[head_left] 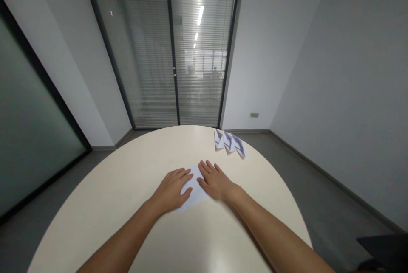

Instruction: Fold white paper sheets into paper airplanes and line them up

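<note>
- Only part of the white paper sheet (195,192) shows: both hands lie over it, so its left and right edges are hidden beneath the palms, and any creases in it cannot be made out.
- Left hand (172,188) lies flat with fingers spread, palm down on the sheet's left part; its grip is open, pressing and clasping nothing.
- Right hand (215,181) lies the same way on the sheet's right part, fingers stretched forward, grip open and flat.
- Between the two hands a narrow strip of the paper is visible, and a corner sticks out toward the person, just under the left thumb.
- Judged from the visible edges, the sheet sits askew, its long axis slanting from near-left to far-right, the near corner pointing back at the person.
- Paper and hands rest on a round cream bench (127,188), whose near edge is cut off by the bottom of the view.
- Beyond the right hand's fingertips, well apart, three folded paper pieces (229,141) lie in a row near the bench's far rim; they overlap, and their grey print is too small to read.
- At the lower right corner, a dark object (384,247) is cut off and cannot be identified.
</note>
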The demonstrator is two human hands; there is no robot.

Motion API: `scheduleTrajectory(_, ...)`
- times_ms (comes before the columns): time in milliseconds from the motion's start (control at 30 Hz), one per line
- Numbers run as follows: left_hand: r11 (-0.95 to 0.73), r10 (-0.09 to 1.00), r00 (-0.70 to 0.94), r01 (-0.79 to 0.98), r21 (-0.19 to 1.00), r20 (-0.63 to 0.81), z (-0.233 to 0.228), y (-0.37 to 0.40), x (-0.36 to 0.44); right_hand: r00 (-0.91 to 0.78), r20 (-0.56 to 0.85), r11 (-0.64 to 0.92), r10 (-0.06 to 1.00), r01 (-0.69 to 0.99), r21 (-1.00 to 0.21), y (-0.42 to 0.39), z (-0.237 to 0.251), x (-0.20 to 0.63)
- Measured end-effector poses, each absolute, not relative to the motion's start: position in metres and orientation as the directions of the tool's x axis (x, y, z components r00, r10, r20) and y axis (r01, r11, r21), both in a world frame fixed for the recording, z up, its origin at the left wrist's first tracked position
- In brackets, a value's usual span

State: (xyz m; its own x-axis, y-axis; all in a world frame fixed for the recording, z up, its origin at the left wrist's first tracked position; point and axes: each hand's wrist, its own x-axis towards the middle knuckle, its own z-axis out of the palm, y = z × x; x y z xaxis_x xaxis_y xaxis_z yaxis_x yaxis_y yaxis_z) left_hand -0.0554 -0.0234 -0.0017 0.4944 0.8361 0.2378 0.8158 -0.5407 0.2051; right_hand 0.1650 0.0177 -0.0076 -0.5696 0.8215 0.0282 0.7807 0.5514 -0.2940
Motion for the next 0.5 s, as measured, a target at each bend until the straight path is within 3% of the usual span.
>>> scheduleTrajectory(333, -0.574, 0.81, 0.515, 0.795, 0.195, 0.282, 0.009, -0.025, -0.056, -0.755, 0.012, 0.704, 0.656, 0.605, -0.371, 0.014, 0.002, 0.163)
scheduleTrajectory(500, -0.528, 0.846, 0.495, 0.827, 0.191, 0.197, 0.0, -0.023, -0.058, -0.715, -0.007, 0.665, 0.699, 0.654, -0.36, 0.013, 0.002, 0.164)
